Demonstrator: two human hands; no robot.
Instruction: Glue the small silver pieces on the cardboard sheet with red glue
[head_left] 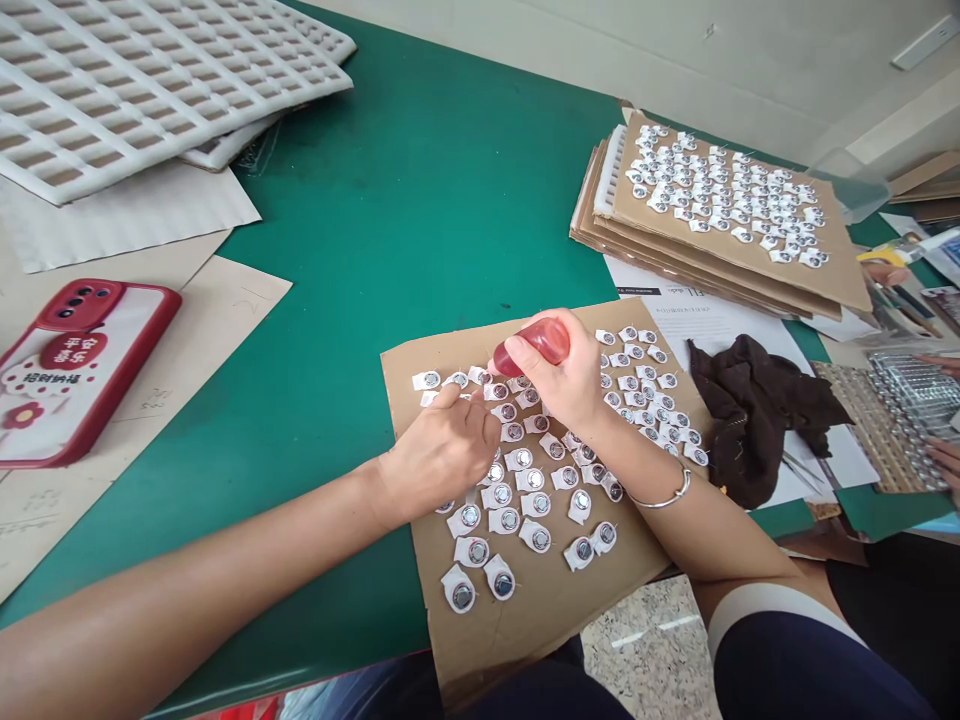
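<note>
My right hand (pixel 571 385) is wrapped round a red, see-through squeeze bottle (pixel 546 340), its narrow tip tilted down to the left. Below that tip, many small round silver parts on white tabs (pixel 535 535) are spread over a brown cardboard sheet (pixel 480 665). Over the sheet's left half, my left hand (pixel 450 440) is closed with its fingers bent, close to the bottle's tip. Its fingertips are partly hidden, so what they pinch cannot be made out. Both forearms cover some of the parts.
Stacked cardboard sheets (pixel 847 275) with similar parts stand back right. A dark cloth (pixel 750 410) and tweezers (pixel 802 468) lie nearer. White grid trays (pixel 97 180) and a red-cased phone (pixel 105 400) are at left. Another person's hand (pixel 946 455) shows at the right edge.
</note>
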